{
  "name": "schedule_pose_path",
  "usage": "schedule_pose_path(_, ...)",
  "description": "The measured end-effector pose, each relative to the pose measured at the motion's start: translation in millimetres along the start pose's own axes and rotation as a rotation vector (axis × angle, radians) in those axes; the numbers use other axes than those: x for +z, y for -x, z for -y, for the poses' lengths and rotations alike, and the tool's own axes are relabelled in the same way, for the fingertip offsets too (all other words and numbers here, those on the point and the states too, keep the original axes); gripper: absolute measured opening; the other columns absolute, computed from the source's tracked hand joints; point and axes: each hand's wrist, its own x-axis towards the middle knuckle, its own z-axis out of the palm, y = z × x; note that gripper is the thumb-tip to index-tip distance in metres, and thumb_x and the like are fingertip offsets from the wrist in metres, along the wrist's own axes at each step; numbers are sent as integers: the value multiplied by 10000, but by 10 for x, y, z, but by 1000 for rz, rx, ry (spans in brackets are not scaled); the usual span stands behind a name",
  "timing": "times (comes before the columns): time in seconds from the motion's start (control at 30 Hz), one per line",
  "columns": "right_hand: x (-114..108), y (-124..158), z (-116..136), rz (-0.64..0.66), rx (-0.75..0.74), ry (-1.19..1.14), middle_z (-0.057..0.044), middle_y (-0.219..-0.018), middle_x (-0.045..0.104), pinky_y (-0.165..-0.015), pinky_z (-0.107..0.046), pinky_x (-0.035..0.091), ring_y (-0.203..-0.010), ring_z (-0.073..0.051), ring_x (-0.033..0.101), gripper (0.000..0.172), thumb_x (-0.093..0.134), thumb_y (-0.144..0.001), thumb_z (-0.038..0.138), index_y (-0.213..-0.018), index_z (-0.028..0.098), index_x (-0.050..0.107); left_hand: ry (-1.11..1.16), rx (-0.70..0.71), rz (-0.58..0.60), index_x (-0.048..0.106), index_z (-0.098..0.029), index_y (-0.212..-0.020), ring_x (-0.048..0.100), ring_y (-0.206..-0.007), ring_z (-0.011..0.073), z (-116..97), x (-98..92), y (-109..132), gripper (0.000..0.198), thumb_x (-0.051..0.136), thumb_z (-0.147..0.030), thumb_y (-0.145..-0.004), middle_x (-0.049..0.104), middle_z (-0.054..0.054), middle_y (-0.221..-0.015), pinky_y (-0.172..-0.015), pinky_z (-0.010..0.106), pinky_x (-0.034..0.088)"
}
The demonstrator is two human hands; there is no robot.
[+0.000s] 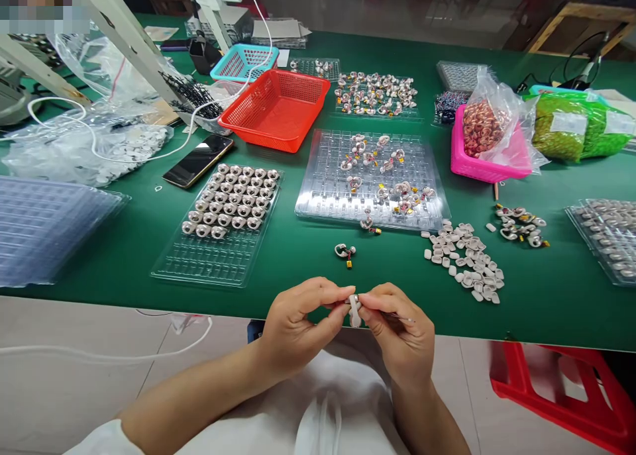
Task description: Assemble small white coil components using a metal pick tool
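**Pale part pinched between two hands; labels nearby too small to read**

The left hand (293, 322) and right hand (405, 336) meet at the front edge of the worktop (293, 256), each grip pinching one small pale part (354, 314) between thumb and forefinger. Just beyond lies a wired piece (344, 250) with a yellow tab (349, 265), any print on it illegible. Far right, a green bag (549, 144) beside the pink basket (462, 160) bears a white label (569, 123), its text unreadable. Pale lettering on a dark blue object (254, 331) below the worktop edge is partly hidden.
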Motion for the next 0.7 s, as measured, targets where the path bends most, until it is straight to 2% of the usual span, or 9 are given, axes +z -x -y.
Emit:
schedule_pose_path(0.3,-9,-7,21,-5,-6,62,-36,-868,704,-560,-259,491,-721,-147,648,217,709,-916,133,-1062,272,788,-2,37,8,814,-163,-1046,696,-654,134,16,-16,3,289,673,-17,-840,743,54,-743,-608,202,568)
schedule_pose_path(0.47,-19,19,29,-5,-40,100,-38,-901,719,-578,-267,514,-742,-153,664,270,691,-917,106,-1098,287,777,-29,50,16,799,-174,-1081,705,-665,137,12,-8,9,286,670,-41,-864,752,54,-763,-615,206,577)
schedule_pose_path(0.7,-41,-9,-82,-45,-7,-91,-37,-880,715,-593,-281,532,-760,-163,667,247,710,-919,130,-1074,306,786,-178,159,8,765,-182,-1111,692,-677,129,-14,69,3,291,640,-49,-885,754,51,-785,-632,207,565)
